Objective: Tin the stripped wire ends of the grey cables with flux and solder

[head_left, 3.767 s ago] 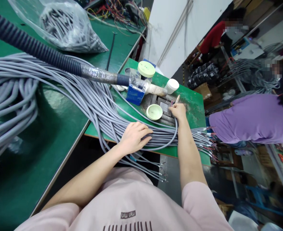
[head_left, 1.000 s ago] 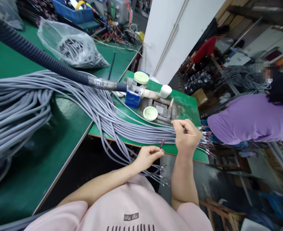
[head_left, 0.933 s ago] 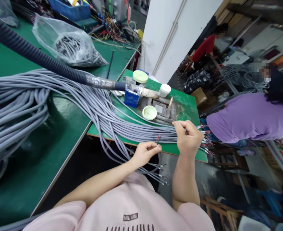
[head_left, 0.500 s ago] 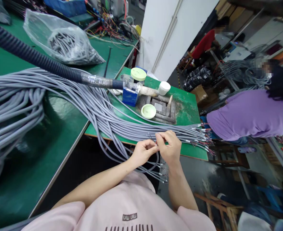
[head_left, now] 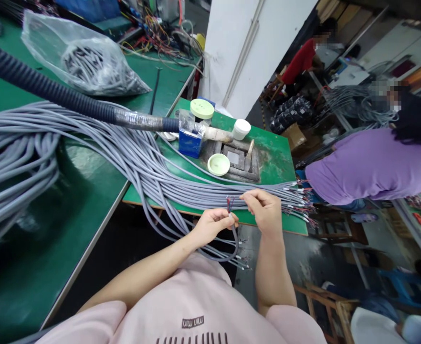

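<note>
My left hand (head_left: pixel 215 224) pinches the end of a grey cable (head_left: pixel 236 241) between thumb and fingers. Thin red and dark wires (head_left: pixel 229 204) stick up and fan out from that stripped end, while the cable curves down below the hand. My right hand (head_left: pixel 264 208) is just to the right of the wires, apart from the left hand, with thumb and forefinger drawn together. Whether a fine strand is between those fingertips, I cannot make out. Behind both hands a thick bundle of grey cables (head_left: pixel 182 184) runs across the green bench, its wired ends spread at the right.
A blue ribbed hose (head_left: pixel 63 93) ends above a soldering pot (head_left: pixel 233 157). Near it are a pale green lid (head_left: pixel 218 164), a white tub (head_left: pixel 241 129) and a blue box (head_left: pixel 190 143). A plastic bag (head_left: pixel 92 67) lies at upper left. A person in purple (head_left: pixel 371 162) is at right.
My right hand has moved right, away from the left hand and the wires. The wires at the cable end now stand fanned out in view. The left hand keeps its grip.
</note>
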The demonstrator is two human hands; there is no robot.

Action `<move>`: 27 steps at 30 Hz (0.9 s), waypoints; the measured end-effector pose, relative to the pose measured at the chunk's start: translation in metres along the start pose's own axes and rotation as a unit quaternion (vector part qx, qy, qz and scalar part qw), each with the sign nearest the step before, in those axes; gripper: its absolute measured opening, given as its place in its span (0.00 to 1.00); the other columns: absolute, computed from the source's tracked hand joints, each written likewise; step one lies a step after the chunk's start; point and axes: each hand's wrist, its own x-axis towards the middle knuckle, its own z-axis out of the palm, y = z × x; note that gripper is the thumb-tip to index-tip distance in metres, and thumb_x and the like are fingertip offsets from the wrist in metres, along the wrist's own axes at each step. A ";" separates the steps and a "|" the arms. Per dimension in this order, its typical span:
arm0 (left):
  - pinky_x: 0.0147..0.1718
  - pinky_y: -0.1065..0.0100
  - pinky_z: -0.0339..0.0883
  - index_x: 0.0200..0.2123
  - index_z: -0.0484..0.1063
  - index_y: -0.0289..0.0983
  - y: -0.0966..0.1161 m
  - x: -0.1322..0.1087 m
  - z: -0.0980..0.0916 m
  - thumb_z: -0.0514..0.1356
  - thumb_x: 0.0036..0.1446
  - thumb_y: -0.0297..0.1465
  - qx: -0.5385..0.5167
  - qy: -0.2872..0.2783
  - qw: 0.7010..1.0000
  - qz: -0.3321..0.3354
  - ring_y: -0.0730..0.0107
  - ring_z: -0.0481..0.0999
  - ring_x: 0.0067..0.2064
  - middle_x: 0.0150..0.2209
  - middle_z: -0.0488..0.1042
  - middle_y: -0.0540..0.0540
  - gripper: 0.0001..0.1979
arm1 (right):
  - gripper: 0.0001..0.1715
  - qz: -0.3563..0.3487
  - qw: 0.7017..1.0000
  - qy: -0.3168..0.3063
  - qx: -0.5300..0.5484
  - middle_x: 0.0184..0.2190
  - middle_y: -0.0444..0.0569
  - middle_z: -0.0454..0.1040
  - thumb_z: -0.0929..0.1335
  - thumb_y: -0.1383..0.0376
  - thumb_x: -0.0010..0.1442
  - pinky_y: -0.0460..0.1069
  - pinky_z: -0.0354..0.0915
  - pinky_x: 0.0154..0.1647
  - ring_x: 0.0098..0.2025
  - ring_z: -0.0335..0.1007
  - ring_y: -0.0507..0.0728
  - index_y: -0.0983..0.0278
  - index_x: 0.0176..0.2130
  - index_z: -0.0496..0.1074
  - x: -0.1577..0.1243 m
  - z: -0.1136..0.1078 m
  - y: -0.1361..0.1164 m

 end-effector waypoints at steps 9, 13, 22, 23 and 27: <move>0.33 0.70 0.68 0.22 0.74 0.32 0.001 -0.001 -0.004 0.70 0.43 0.43 0.010 -0.020 1.000 -0.014 0.73 0.73 0.28 0.25 0.77 0.45 0.19 | 0.07 0.074 0.992 -0.087 0.056 0.12 0.36 0.59 0.70 0.62 0.51 0.43 0.48 0.16 0.15 0.50 0.46 0.64 0.26 0.72 -0.008 0.004 -0.001; 0.32 0.70 0.67 0.23 0.75 0.32 0.000 -0.001 -0.003 0.70 0.42 0.43 0.003 -0.025 0.999 -0.023 0.73 0.72 0.27 0.24 0.77 0.46 0.18 | 0.08 0.076 0.990 -0.099 0.060 0.13 0.36 0.59 0.71 0.61 0.51 0.43 0.49 0.17 0.16 0.50 0.46 0.64 0.28 0.73 -0.005 0.003 -0.002; 0.30 0.71 0.68 0.23 0.75 0.32 0.004 -0.002 0.001 0.71 0.41 0.43 0.006 -0.028 0.999 -0.033 0.74 0.72 0.26 0.23 0.77 0.46 0.18 | 0.08 0.077 0.989 -0.114 0.053 0.14 0.38 0.63 0.71 0.61 0.51 0.44 0.51 0.19 0.17 0.53 0.47 0.64 0.28 0.75 -0.004 0.002 0.002; 0.30 0.71 0.68 0.23 0.76 0.32 0.004 -0.002 0.001 0.71 0.41 0.43 0.006 -0.028 0.999 -0.033 0.74 0.72 0.26 0.23 0.77 0.46 0.18 | 0.08 0.075 0.990 -0.111 0.053 0.14 0.39 0.64 0.71 0.61 0.51 0.44 0.51 0.19 0.17 0.53 0.47 0.64 0.27 0.75 -0.004 0.002 0.002; 0.31 0.70 0.69 0.24 0.76 0.32 0.002 -0.002 0.000 0.71 0.41 0.43 0.007 -0.024 0.999 -0.036 0.73 0.73 0.26 0.24 0.77 0.45 0.19 | 0.09 0.069 0.992 -0.093 0.053 0.14 0.39 0.64 0.72 0.61 0.50 0.44 0.49 0.18 0.17 0.52 0.47 0.64 0.24 0.73 -0.005 0.003 0.004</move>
